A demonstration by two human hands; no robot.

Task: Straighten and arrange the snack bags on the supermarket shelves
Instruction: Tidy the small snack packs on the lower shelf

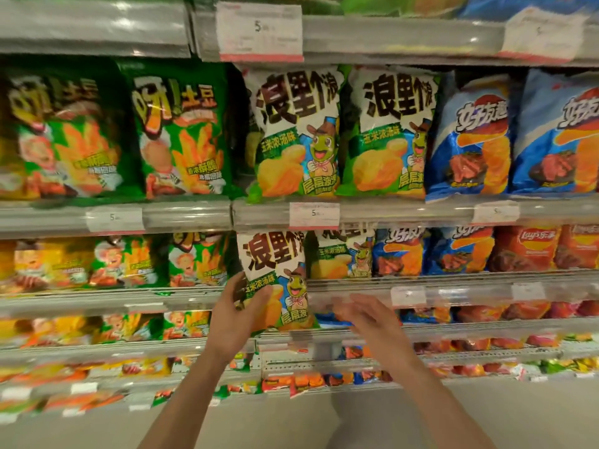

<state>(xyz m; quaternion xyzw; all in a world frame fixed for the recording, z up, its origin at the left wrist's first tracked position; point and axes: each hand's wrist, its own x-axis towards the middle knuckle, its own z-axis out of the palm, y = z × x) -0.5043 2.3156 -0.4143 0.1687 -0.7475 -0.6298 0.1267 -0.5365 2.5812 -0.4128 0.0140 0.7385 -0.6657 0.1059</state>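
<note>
A white-and-green snack bag with a cartoon turtle (278, 273) stands out in front of the second shelf, its top near the price rail. My left hand (238, 314) grips its lower left edge, thumb on the front. My right hand (366, 314) hovers just right of the bag with fingers spread and blurred, holding nothing. A matching bag (340, 254) sits behind on the shelf. Two larger bags of the same kind (296, 131) stand upright on the shelf above.
Green potato-stick bags (181, 131) fill the left side. Blue chip bags (470, 134) and red Lay's bags (525, 247) fill the right. Clear shelf rails with price tags (313, 215) run across each level. Lower shelves hold several small packets above a grey floor (324, 422).
</note>
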